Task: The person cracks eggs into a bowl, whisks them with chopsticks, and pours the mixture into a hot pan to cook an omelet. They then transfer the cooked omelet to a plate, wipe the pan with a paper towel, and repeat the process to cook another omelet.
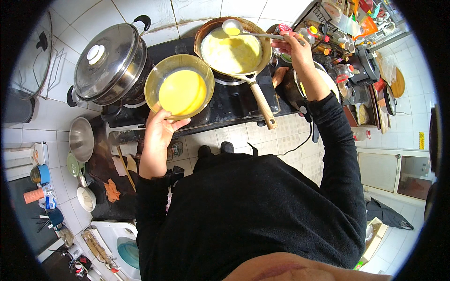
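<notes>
My left hand (161, 125) grips the near rim of a clear bowl (152, 84) that holds yellow liquid (183, 91), probably beaten egg. The bowl is tilted a little and held over the front of the stove. My right hand (295, 47) is closed round the handle of a metal ladle (232, 27), whose cup has some yellow liquid in it. That cup is above the far edge of a frying pan (202, 36). In the pan lies a pale yellow layer (232, 52), and its wooden handle (262, 104) points toward me.
A large lidded steel pot (110, 61) stands on the left burner of the black stove (220, 100). Right of the pan is another pot (295, 93) with a cord. Bottles and jars (323, 40) crowd the right counter. A steel bowl (81, 139) is at the left.
</notes>
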A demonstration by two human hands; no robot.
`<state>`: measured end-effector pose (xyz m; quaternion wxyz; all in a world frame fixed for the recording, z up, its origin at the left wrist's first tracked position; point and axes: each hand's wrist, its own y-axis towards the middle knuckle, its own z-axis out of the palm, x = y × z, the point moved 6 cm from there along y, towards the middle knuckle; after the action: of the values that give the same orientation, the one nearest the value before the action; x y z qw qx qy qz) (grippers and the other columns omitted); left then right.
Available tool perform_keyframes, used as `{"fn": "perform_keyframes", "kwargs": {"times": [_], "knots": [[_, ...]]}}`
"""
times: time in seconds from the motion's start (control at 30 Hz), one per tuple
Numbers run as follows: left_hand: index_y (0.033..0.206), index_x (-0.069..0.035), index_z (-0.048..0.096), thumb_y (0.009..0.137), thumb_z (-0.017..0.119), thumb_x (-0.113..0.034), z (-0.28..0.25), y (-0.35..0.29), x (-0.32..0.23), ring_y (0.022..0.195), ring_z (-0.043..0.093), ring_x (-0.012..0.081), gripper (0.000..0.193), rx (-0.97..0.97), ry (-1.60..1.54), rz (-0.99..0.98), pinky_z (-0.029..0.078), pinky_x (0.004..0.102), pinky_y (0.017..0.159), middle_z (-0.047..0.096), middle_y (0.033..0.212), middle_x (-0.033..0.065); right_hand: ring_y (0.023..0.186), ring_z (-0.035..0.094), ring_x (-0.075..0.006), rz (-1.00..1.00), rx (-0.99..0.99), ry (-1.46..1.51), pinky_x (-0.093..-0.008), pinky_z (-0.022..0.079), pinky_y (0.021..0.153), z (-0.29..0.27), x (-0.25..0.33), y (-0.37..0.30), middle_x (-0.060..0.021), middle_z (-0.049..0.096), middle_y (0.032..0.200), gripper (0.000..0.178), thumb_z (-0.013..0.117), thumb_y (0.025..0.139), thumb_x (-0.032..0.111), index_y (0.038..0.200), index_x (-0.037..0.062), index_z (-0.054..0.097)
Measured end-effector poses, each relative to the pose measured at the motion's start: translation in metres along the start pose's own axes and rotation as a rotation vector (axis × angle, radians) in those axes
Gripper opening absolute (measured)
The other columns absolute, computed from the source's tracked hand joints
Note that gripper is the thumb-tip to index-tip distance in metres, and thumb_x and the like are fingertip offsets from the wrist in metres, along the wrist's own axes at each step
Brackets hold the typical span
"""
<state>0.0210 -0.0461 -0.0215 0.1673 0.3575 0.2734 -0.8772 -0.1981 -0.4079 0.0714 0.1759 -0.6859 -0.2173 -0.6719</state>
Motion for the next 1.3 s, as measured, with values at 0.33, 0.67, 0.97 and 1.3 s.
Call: {"fn": "perform_keyframes", "kwargs": {"times": [0.33, 0.67, 0.97, 1.3], "knots": [[0.129, 0.001, 0.046, 0.080, 0.049, -0.005, 0.012, 0.006, 0.012, 0.098, 0.065, 0.0339, 0.049, 0.032, 0.016, -0.048, 0.059, 0.0468, 0.077, 0.062, 0.113, 0.0209, 0.078, 0.068, -0.0249, -0.098, 0.099, 0.289, -0.0312, 0.052, 0.072, 0.011, 0.054, -0.089, -0.0188, 0.067, 0.090, 0.022, 0.047, 0.093, 0.015, 0.102, -0.0031, 0.056], [0.135, -0.001, 0.040, 0.081, 0.049, -0.007, 0.011, 0.002, 0.026, 0.104, 0.063, 0.0349, 0.054, 0.070, 0.044, -0.092, 0.058, 0.0484, 0.079, 0.059, 0.120, 0.0208, 0.082, 0.068, -0.0228, 0.136, 0.391, 0.250, -0.0316, 0.053, 0.078, 0.080, 0.006, -0.173, -0.0148, 0.065, 0.098, 0.011, 0.056, 0.092, 0.007, 0.099, -0.0005, 0.056], [0.140, -0.004, 0.035, 0.083, 0.042, -0.001, -0.033, -0.040, 0.027, 0.112, 0.057, 0.0398, 0.058, 0.186, -0.139, -0.082, 0.058, 0.0516, 0.080, 0.052, 0.131, 0.0217, 0.118, 0.052, -0.0235, -0.235, 0.133, -0.471, -0.0349, 0.042, 0.097, 0.035, -0.039, -0.154, -0.0128, 0.055, 0.126, 0.054, 0.065, 0.083, 0.012, 0.133, 0.0066, 0.046], [0.131, -0.001, 0.043, 0.081, 0.046, -0.004, -0.114, -0.095, 0.021, 0.110, 0.059, 0.0355, 0.051, -0.205, 0.023, 0.021, 0.058, 0.0467, 0.080, 0.056, 0.123, 0.0202, 0.043, 0.044, -0.0099, 0.764, 0.449, 0.642, -0.0268, 0.041, 0.045, 0.079, -0.121, -0.144, -0.0019, 0.055, 0.068, 0.034, 0.062, 0.085, 0.011, 0.115, 0.0016, 0.048]]}}
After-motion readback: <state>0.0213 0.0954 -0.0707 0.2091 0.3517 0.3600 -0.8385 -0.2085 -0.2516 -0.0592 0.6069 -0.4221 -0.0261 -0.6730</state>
